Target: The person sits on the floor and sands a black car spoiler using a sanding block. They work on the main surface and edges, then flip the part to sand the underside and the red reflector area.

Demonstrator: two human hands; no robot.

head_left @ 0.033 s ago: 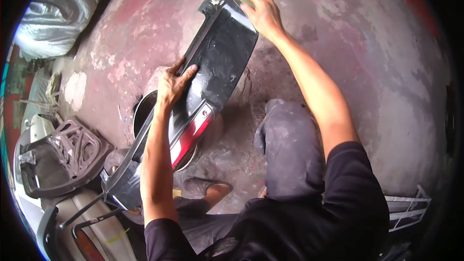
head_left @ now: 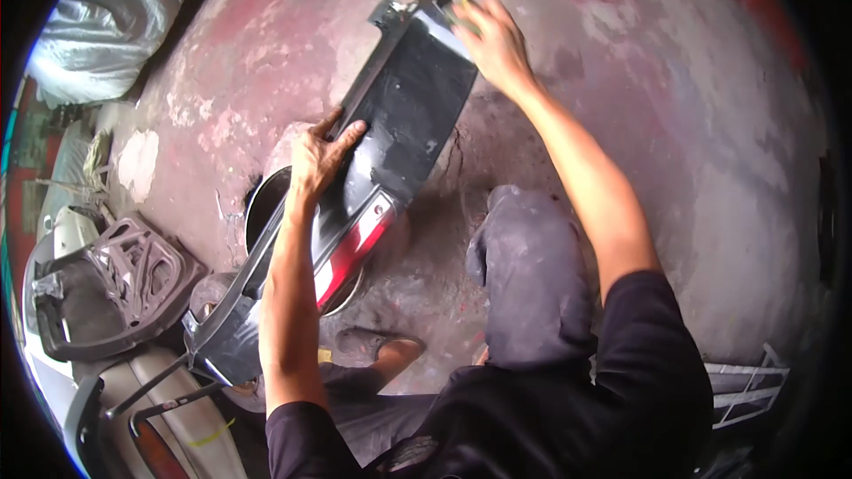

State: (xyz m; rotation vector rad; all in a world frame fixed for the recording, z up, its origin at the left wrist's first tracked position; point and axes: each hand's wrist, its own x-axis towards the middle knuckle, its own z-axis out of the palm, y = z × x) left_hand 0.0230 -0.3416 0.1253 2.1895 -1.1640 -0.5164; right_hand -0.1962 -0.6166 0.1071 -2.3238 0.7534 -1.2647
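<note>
A long black car bumper [head_left: 408, 93] slants from my lower left to the far middle, with a red reflector [head_left: 353, 257] on its near part. My left hand [head_left: 321, 155] grips its left edge about midway, thumb lying on the black face. At the far right corner of the bumper, my right hand [head_left: 493, 40] has its fingers bent over a small greenish pad [head_left: 459, 25]. Most of that pad is hidden by the fingers and its kind is unclear. Under the bumper, a round bucket-like container [head_left: 257, 217] shows only its dark rim.
Brown-grey moulded car parts [head_left: 133, 284] and a beige panel [head_left: 191, 417] with black bars are piled at the left. A silvery cover [head_left: 115, 22] drapes something at the far left. A white metal rack [head_left: 750, 390] stands at the lower right on the stained concrete floor [head_left: 701, 168].
My right hand has shifted slightly right and nearer along the bumper's end. The bumper's far end has tilted a little to the right; my left hand keeps its grip.
</note>
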